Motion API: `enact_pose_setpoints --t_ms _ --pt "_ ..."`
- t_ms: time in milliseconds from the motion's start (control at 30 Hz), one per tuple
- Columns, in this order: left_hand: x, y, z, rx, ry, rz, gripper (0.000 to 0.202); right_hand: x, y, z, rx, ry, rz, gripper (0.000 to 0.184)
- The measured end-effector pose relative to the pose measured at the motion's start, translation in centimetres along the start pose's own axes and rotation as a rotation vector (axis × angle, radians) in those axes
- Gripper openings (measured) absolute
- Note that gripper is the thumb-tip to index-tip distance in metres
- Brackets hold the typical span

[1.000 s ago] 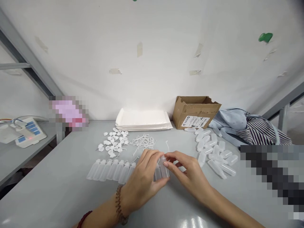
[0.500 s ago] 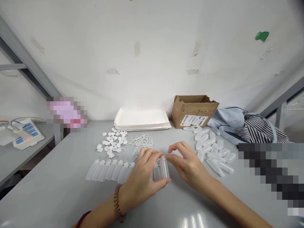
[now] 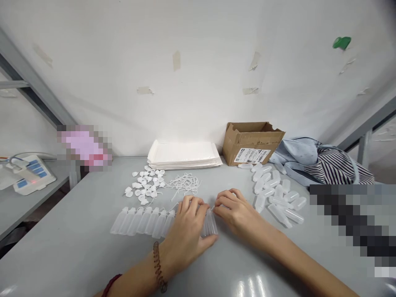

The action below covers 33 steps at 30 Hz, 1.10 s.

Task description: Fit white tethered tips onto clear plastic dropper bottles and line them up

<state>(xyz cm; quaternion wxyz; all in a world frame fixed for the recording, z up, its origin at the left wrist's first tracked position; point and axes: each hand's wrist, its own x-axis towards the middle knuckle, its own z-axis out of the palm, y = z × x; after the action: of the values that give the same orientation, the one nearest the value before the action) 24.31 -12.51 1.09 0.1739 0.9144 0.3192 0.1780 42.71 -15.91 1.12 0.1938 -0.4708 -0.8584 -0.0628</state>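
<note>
My left hand [image 3: 188, 231] is curled over small translucent plastic bottles [image 3: 210, 225] lying on the grey table [image 3: 77, 247], fingers on top and thumb under their base. My right hand [image 3: 236, 212] is beside it, fingertips pinched at the top end of the same bottles. To the left lies a row of several capped bottles [image 3: 140, 220], side by side. Beyond my hands are white caps [image 3: 147, 185] and a heap of thin white strings [image 3: 185, 182]. A loose pile of uncapped bottles [image 3: 276, 192] lies right of my right hand.
A stack of white padded envelopes [image 3: 184, 154] and an open cardboard box [image 3: 252, 142] stand against the back wall. Light-blue and striped fabric [image 3: 321, 163] lies at the right. A white device with blue buttons [image 3: 29, 177] sits on a lower shelf at the left.
Both hands have lowered the bottles from a raised, upright hold to the table. My right hand, briefly open and apart, has closed back onto the bottle tops.
</note>
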Motion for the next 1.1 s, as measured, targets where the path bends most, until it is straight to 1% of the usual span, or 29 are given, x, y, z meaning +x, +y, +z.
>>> enact_pose_setpoints --t_ms 167,300,400,500,567,600,667,700,733,767,833,867,933,1033,1100 --pt "0.0 0.1 -0.2 0.065 -0.032 -0.017 0.039 0.0 -0.1 0.3 -0.006 -0.052 0.017 0.018" --pt "0.0 0.3 -0.4 0.081 -0.069 -0.038 0.045 0.0 -0.1 0.3 0.002 -0.088 0.031 0.017" --pt "-0.1 0.4 -0.5 0.084 -0.096 -0.043 0.051 0.2 -0.2 -0.3 0.026 -0.122 0.055 0.016" --pt "-0.2 0.4 -0.5 0.089 -0.104 -0.042 0.055 0.4 0.2 -1.6 0.041 -0.193 0.098 0.013" --pt "-0.2 0.4 -0.6 0.078 -0.097 -0.039 0.059 0.3 1.0 -2.9 -0.041 -0.233 0.196 0.011" --pt "-0.2 0.4 -0.7 0.067 -0.094 -0.038 0.061 0.0 1.6 -3.6 -0.117 -0.248 0.287 0.010" --pt "-0.2 0.4 -0.9 0.040 -0.091 -0.038 0.063 -0.8 3.2 -5.0 -0.295 -0.290 0.534 0.011" --pt "-0.1 0.4 -0.9 0.028 -0.088 -0.040 0.064 -1.3 4.0 -5.6 -0.319 -0.323 0.641 0.012" --pt "-0.1 0.4 -1.0 0.017 -0.082 -0.044 0.065 -1.9 4.9 -6.1 -0.279 -0.374 0.720 0.013" --pt "-0.1 0.3 -1.0 0.008 -0.072 -0.048 0.066 -2.5 5.7 -6.5 -0.200 -0.417 0.747 0.014" --pt "0.0 0.1 -1.1 -0.009 -0.037 -0.055 0.068 -3.4 6.9 -6.8 -0.099 -0.444 0.703 0.025" --pt "0.0 -0.1 -1.1 -0.020 -0.018 -0.057 0.070 -3.8 7.3 -6.7 -0.043 -0.442 0.666 0.032" --pt "0.2 -0.6 -1.4 -0.042 0.011 -0.061 0.072 -4.1 7.6 -6.2 0.042 -0.437 0.606 0.038" --pt "0.5 -1.6 -2.6 -0.048 0.039 -0.108 0.073 -3.9 7.6 -5.1 0.084 -0.436 0.566 0.034" --pt "0.8 -2.4 -3.7 -0.036 0.069 -0.184 0.064 -3.4 7.4 -4.7 0.106 -0.418 0.541 0.030"
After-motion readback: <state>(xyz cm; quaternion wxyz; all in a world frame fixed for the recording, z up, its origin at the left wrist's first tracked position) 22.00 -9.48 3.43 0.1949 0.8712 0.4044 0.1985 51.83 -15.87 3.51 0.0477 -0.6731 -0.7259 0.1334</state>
